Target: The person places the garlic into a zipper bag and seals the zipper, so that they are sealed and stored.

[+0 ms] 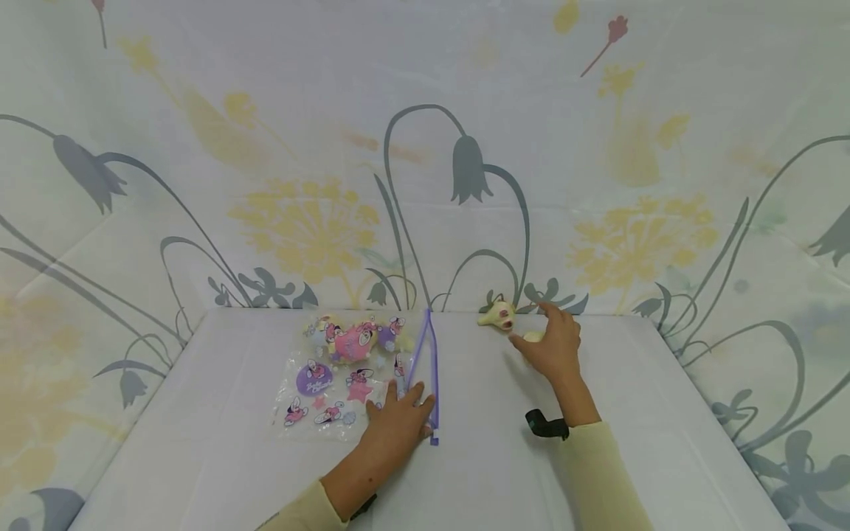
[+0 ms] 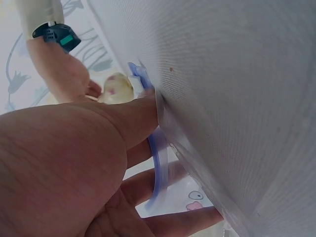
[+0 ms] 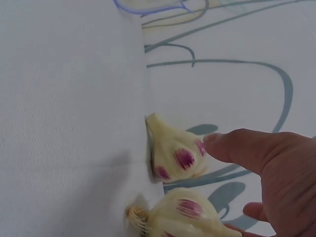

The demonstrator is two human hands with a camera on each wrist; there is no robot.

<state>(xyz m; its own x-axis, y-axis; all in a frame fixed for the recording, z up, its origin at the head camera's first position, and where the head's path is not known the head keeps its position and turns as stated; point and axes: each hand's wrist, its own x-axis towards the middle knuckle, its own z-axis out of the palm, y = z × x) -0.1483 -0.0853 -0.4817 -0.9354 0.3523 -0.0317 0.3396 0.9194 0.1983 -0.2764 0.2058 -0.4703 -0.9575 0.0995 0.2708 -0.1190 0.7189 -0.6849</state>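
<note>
A clear zip bag [image 1: 315, 380] printed with pink and purple cartoon figures lies at the left, bulging at its far end. Its purple zip strip [image 1: 434, 369] runs along the right side, spread into a gap. On that side my left hand [image 1: 398, 417] rests with fingers spread over the film. One garlic bulb [image 3: 177, 153], cream with purple patches, sits near the table's far edge. Beside it a second garlic bulb [image 3: 185, 215] shows its roots. My right hand [image 1: 554, 346] is around the second bulb, thumb and fingers wide apart, thumb tip overlapping the first in the right wrist view.
A white cloth covers the table [image 1: 491, 472]. Behind it rises a flower-printed backdrop [image 1: 425, 221], close to the garlic. A dark wrist camera [image 1: 547, 424] juts out from the right wrist.
</note>
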